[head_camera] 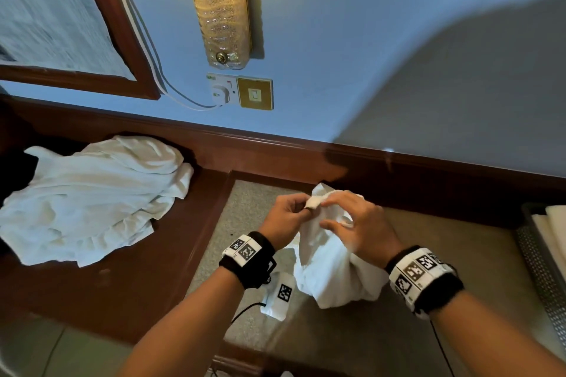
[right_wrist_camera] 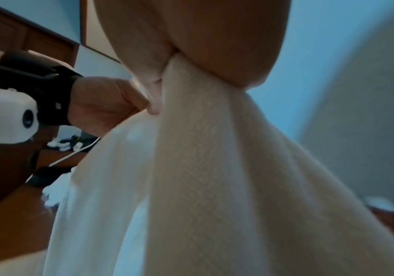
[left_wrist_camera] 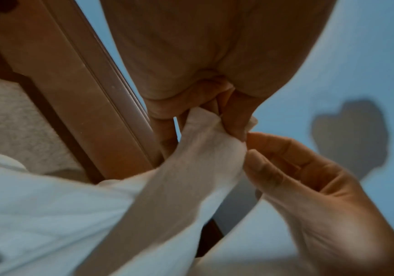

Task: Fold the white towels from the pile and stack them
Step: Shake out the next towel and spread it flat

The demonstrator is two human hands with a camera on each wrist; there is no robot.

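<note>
Both hands meet above a grey inset panel [head_camera: 263, 309] of a dark wooden counter [head_camera: 128, 278], holding 1 white towel [head_camera: 330, 269] up in the air. The left hand [head_camera: 286, 217] pinches a corner of the towel between thumb and curled fingers; the left wrist view shows that corner [left_wrist_camera: 205, 130] squeezed under the thumb. The right hand [head_camera: 358, 223] sits just beside it, touching the same bunched top, with the cloth gathered in its palm and its fingers loosely bent around it; the right wrist view shows the fabric [right_wrist_camera: 215, 149] emerging from under the palm and hanging down. The towel's long axis runs roughly vertical, from the pinched corner at the top, which points away toward the wall [head_camera: 337, 70], down to a crumpled lower end that hangs near the wrists. Whether that lower end touches the panel cannot be told. Well apart, on the left of the counter, lies the pile of white towels [head_camera: 92, 199], rumpled and spread flat. At the far right edge stands a perforated metal tray [head_camera: 539, 266] holding pale folded cloth [head_camera: 554, 223]. On the wall hang a lit lamp [head_camera: 219, 6] and a socket [head_camera: 223, 90].
</note>
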